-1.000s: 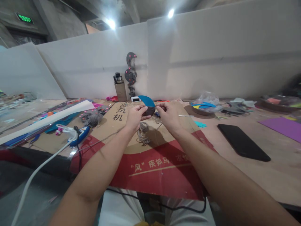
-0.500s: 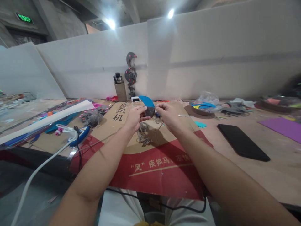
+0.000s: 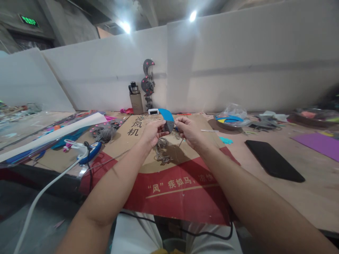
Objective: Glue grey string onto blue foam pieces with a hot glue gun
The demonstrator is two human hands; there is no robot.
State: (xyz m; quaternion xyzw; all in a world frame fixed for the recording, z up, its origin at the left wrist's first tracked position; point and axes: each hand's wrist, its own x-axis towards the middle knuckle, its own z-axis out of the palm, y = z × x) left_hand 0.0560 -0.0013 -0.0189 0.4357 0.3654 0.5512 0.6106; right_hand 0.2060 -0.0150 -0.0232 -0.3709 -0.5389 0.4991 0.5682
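My left hand (image 3: pixel 153 132) pinches a blue and grey crescent-shaped piece (image 3: pixel 166 115) at its lower grey end, the blue part curving up and away. Close by the piece's right edge, my right hand (image 3: pixel 187 129) has thumb and fingertips pressed together; what they hold is too small to make out. A short thin strand (image 3: pixel 181 142) shows just below those fingers. Under both hands, a loose bundle of grey cord (image 3: pixel 162 152) lies on a flattened cardboard sheet (image 3: pixel 182 201) with a red front.
Left are a blue-and-white power strip (image 3: pixel 91 153), a grey yarn ball (image 3: pixel 103 133) and a white roll (image 3: pixel 58 135). A bottle (image 3: pixel 136 102) stands at the back beside a grey crescent hanging (image 3: pixel 148 83). Right are a black phone-like slab (image 3: pixel 274 160), a bowl (image 3: pixel 230 123) and a purple sheet (image 3: pixel 320 143).
The crescent piece has turned slightly in my left hand, so its blue part looks narrower. Both hands stay in nearly the same place.
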